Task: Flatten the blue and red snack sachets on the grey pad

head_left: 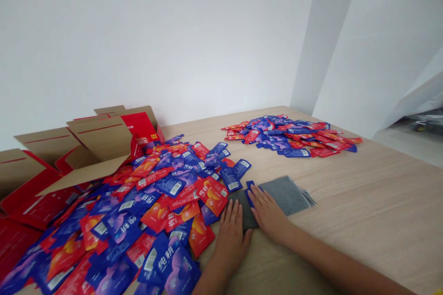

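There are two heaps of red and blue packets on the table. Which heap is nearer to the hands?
The large heap by the cardboard boxes: its edge reaches the left hand. The small heap lies far off.

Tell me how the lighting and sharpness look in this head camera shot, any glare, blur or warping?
Head view: soft, even light, faint shadows under the left hand and right hand on the grey cloth; no harsh glare on the packets; wide-angle warping tilts the wall and table; near packets at the bottom edge look slightly soft.
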Motion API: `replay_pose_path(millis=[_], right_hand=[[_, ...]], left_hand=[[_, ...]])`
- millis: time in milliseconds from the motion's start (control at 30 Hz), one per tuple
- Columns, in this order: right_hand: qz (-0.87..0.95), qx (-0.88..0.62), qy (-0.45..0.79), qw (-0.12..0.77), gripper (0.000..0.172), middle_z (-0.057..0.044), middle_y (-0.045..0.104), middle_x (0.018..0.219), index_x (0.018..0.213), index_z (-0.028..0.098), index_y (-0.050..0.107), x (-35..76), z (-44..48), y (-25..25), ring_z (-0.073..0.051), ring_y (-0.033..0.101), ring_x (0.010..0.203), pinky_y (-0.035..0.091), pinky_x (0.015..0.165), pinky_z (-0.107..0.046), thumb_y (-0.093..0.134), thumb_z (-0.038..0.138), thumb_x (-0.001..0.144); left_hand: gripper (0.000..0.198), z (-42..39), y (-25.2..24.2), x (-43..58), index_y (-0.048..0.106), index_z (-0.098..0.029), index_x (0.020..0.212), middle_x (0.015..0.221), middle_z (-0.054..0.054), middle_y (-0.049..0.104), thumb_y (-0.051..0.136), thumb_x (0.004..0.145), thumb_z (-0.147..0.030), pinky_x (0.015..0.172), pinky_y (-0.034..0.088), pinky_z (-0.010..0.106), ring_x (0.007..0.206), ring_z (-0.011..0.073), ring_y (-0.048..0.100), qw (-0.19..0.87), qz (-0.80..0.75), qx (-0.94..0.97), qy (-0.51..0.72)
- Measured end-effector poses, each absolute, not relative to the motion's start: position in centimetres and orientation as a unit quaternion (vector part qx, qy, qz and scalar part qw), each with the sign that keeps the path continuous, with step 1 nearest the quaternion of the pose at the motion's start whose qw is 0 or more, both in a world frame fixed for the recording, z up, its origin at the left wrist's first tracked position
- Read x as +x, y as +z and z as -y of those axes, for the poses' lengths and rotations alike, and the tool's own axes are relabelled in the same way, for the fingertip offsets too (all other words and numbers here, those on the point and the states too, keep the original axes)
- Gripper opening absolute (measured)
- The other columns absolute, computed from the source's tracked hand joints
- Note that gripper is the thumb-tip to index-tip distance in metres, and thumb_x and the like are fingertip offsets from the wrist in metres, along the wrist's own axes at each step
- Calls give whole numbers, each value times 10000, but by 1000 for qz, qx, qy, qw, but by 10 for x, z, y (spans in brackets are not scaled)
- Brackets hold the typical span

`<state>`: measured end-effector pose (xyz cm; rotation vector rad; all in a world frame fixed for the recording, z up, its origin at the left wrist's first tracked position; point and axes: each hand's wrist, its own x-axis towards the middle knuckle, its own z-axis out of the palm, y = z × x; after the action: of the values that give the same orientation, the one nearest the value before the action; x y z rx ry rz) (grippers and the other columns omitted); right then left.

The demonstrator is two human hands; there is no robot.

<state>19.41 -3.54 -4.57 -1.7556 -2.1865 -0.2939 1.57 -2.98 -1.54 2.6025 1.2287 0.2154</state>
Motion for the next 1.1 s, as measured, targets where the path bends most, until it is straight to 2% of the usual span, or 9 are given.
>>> replay_pose_path(millis=[233, 433, 567, 700, 933, 1100], right_hand=[[733, -645, -101, 190, 459, -159, 410, 1395, 1295, 114, 472, 251, 43, -48, -246, 385, 1274, 372, 994, -420, 366, 255, 871], [707, -622, -29, 335, 425, -117, 547, 1269, 1246, 197, 514, 256, 44, -32, -241, 491, 1175, 401, 974, -485, 411, 223, 835], [725, -570, -12, 387, 390, -94, 529, 1285, 1245, 218, 503, 233, 55, 3, -215, 454, 1210, 385, 1004, -460, 395, 198, 870], [774, -532, 11, 344, 381, -94, 481, 1338, 1282, 196, 459, 204, 60, 19, -173, 390, 1261, 360, 1038, -388, 367, 212, 912], [744, -630, -75, 210, 456, -165, 416, 1389, 1305, 122, 460, 185, 36, -37, -280, 340, 1298, 366, 1001, -461, 390, 311, 895], [764, -616, -107, 160, 447, -149, 377, 1416, 1309, 127, 465, 188, 33, -45, -248, 305, 1320, 306, 1041, -436, 357, 251, 894]], left_hand=[[605, 33, -6, 16, 277, -69, 1390, 1475, 112, 201, 429, 840, -272, 1088, 185, 458, 1358, 255, 115, 152, -426, 890, 63], [620, 33, -3, 16, 270, -65, 1394, 1477, 109, 196, 416, 832, -283, 1094, 173, 445, 1358, 253, 108, 161, -429, 887, 55], [612, 32, -3, 16, 278, -62, 1390, 1473, 114, 197, 420, 831, -267, 1092, 176, 459, 1356, 256, 115, 161, -427, 888, 60], [595, 32, -3, 15, 289, -67, 1387, 1471, 117, 203, 420, 844, -274, 1091, 179, 458, 1356, 259, 113, 162, -428, 887, 64], [605, 31, -10, 15, 296, -85, 1386, 1470, 100, 204, 432, 815, -233, 1085, 195, 472, 1354, 251, 132, 152, -422, 890, 76], [611, 32, -14, 14, 293, -90, 1387, 1469, 104, 213, 440, 812, -236, 1081, 211, 474, 1353, 259, 132, 149, -426, 889, 79]])
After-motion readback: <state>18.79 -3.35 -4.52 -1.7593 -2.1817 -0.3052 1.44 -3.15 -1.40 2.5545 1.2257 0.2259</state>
